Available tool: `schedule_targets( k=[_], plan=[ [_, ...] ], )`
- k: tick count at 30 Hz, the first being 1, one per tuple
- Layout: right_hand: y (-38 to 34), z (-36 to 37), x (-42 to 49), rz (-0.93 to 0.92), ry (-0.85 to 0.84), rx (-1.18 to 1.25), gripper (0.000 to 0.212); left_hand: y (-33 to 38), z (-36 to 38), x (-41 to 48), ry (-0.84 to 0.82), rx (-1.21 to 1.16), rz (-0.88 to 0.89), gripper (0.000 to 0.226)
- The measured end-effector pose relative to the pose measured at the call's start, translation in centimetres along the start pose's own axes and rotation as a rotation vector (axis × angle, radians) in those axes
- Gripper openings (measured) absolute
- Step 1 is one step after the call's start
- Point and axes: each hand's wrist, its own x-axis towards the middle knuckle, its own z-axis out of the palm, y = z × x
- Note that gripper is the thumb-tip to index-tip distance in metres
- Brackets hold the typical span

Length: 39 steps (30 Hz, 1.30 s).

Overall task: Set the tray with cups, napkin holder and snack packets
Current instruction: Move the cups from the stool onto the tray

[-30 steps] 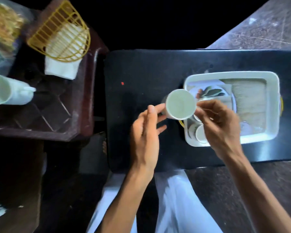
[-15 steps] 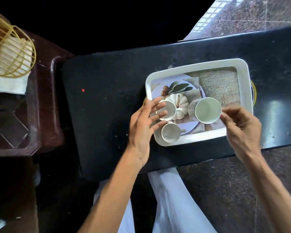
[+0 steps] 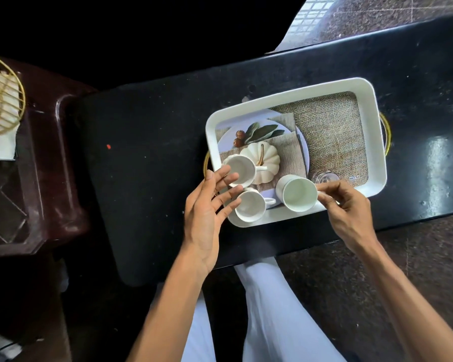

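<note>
Your right hand [image 3: 347,212] is pinching the third cup [image 3: 296,193] on its right side, looks like by the handle though your fingers hide it, and the cup sits at the tray's [image 3: 290,96] near edge. Your left hand [image 3: 207,212] is loose, fingers spread, brushing the two cups [image 3: 239,169] in the near-left corner, so it's the closer hand for nudging those.

The person is wearing pale white trousers [image 3: 267,317]. Both forearms are showing bare, with no sleeves reaching them. The hands [image 3: 204,215] are wearing no gloves.

Left hand [image 3: 205,205] splayed, right hand [image 3: 347,207] pinching.
</note>
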Motion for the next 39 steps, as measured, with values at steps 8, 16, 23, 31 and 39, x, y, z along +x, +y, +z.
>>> schedule_targets(
  k=[8,16,23,31,39],
  plan=[
    [0.5,-0.2,0.4,0.003,-0.057,-0.024,0.009,0.1,-1.0,0.2,0.006,0.012,0.02,0.042],
    [-1.5,-1.6,-0.4,0.017,-0.15,-0.008,0.031,0.9,-3.1,-0.6,0.033,-0.003,0.049,0.041],
    [-8.3,-0.2,-2.9,-0.075,-0.185,0.136,0.051,3.0,-9.0,-2.2,0.151,-0.09,0.141,0.043],
    [-16.8,12.7,-5.0,-0.18,-0.338,0.246,0.04,6.7,-19.3,-4.7,0.346,-0.156,0.318,0.051],
    [-24.5,28.7,-7.9,-0.262,-0.569,0.265,0.036,10.7,-31.6,-5.3,0.637,-0.19,0.452,0.042]
  ],
)
